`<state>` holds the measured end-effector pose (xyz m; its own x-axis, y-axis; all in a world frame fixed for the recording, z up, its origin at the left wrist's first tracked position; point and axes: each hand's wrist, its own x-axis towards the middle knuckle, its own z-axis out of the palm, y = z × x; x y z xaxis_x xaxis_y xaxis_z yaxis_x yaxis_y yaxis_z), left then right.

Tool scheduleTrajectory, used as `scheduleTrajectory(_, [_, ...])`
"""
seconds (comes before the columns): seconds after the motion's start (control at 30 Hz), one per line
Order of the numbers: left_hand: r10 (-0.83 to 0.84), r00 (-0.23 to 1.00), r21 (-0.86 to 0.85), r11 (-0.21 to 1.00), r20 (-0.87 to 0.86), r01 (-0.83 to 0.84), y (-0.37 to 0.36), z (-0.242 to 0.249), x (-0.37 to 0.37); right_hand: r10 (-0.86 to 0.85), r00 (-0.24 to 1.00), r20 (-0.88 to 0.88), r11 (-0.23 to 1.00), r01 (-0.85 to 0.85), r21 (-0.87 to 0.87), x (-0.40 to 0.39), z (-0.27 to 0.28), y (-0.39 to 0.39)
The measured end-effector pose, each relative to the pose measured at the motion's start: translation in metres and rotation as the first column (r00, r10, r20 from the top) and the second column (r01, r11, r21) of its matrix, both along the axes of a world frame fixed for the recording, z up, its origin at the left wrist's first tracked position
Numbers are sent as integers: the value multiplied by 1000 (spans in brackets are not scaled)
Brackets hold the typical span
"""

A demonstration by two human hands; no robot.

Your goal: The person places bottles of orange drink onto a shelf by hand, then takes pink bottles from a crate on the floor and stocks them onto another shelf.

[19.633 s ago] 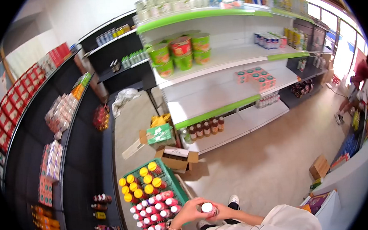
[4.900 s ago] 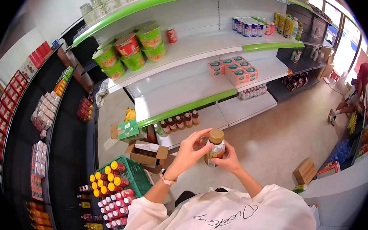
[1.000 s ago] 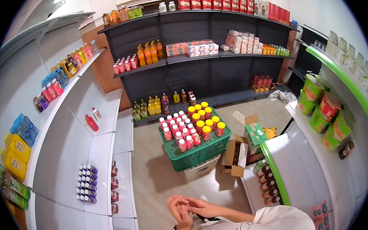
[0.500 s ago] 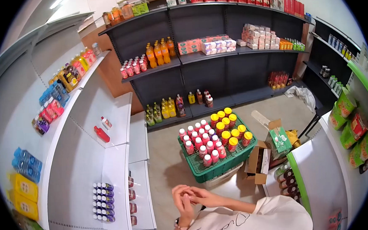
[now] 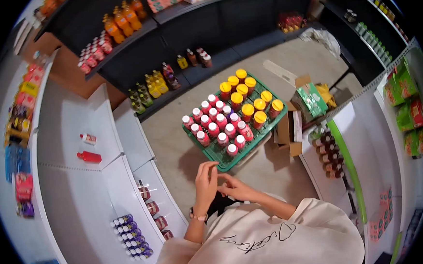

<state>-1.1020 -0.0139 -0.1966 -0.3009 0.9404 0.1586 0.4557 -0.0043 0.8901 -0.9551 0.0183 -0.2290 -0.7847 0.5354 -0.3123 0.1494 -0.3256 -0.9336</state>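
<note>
Shop aisle with a pale concrete floor point(image 5: 260, 66) fills my head view, dark shelving point(image 5: 200, 21) running along the far side and white shelves point(image 5: 106, 153) curving down my left. On the floor sits a green crate point(image 5: 221, 155), packed with bottles: pink-bodied white-capped bottles point(image 5: 216, 127) in its nearer half, yellow-capped bottles point(image 5: 248, 98) in the farther half. Just right of the crate an open cardboard box point(image 5: 289, 129) stands, with a green carton point(image 5: 312, 99) beside it.

Below the crate I see both hands brought together in front of the cream sweatshirt point(image 5: 271, 239). My left hand point(image 5: 206, 183) is raised with fingers upright and loosely open, a watch point(image 5: 198, 217) on its wrist. My right hand point(image 5: 234, 187) reaches across and touches the left one near the palm, fingers extended. Neither seems to be grasping anything, though the contact spot is small and I cannot be sure nothing tiny sits between them. The nearest goods are the pink bottles at the crate's near edge, close above the fingertips but apart from them.

On the white shelves to the left lie a red bottle point(image 5: 89, 157) and a small white-and-red bottle point(image 5: 88, 138); lower down, a block of purple-capped bottles point(image 5: 130, 236). Along the right, a green-edged shelf point(image 5: 346, 165) carries brown bottles point(image 5: 326, 151).
</note>
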Motion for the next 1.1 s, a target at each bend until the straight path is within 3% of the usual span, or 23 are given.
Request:
scheduleTrajectory(0.03, [-8, 995, -204, 979, 97, 28, 15, 7, -6, -38, 999, 9, 997, 38, -70, -4, -12, 1])
scheduleTrajectory(0.13, [-129, 973, -211, 973, -191, 88, 56, -87, -55, -168, 982, 81, 973, 179, -147, -27, -65, 22])
scheduleTrajectory(0.17, [-170, 934, -238, 966, -314, 96, 70, -107, -70, -196, 974, 115, 967, 212, -140, -36, -84, 30])
scheduleTrajectory(0.27, [-198, 863, -248, 965, -464, 88, 114, -151, -105, -264, 929, 258, 948, 299, -107, -77, -131, 45])
scheduleTrajectory(0.33, [-310, 844, -382, 914, -438, 138, 143, -162, -121, -284, 893, 349, 956, 293, 27, -105, -160, 63])
scheduleTrajectory(0.37, [-375, 821, -448, 878, -431, 166, 155, -169, -128, -294, 886, 359, 944, 329, -38, -121, -178, 73])
scheduleTrajectory(0.4, [-441, 793, -513, 837, -421, 193, 166, -177, -134, -330, 847, 416, 933, 361, 4, -137, -187, 81])
scheduleTrajectory(0.5, [-447, 773, -423, 869, -451, 256, 183, -202, -148, -397, 696, 598, 904, 409, 124, -174, -216, 110])
scheduleTrajectory(0.53, [-447, 773, -396, 876, -450, 275, 187, -211, -151, -458, 645, 612, 874, 451, 179, -182, -217, 112])
scheduleTrajectory(0.6, [-489, 767, -372, 861, -415, 348, 192, -222, -159, -569, 643, 513, 791, 597, 130, -193, -221, 108])
scheduleTrajectory(0.73, [-621, 721, -357, 778, -306, 518, 201, -219, -164, -608, 620, 496, 754, 647, 115, -207, -233, 81])
scheduleTrajectory(0.83, [-729, 640, -423, 674, -244, 606, 202, -206, -149, -726, 566, 389, 674, 699, 240, -191, -233, 72])
scheduleTrajectory(0.87, [-758, 608, -441, 641, -234, 629, 199, -199, -145, -742, 511, 434, 653, 698, 294, -188, -227, 67])
scheduleTrajectory(1.03, [-882, 466, -456, 441, -62, 773, 183, -116, -101, -867, 459, 193, 493, 736, 463, -131, -166, 41])
scheduleTrajectory(1.1, [-925, 379, -446, 338, 4, 829, 177, -79, -69, -913, 384, 140, 408, 836, 366, -106, -135, 22])
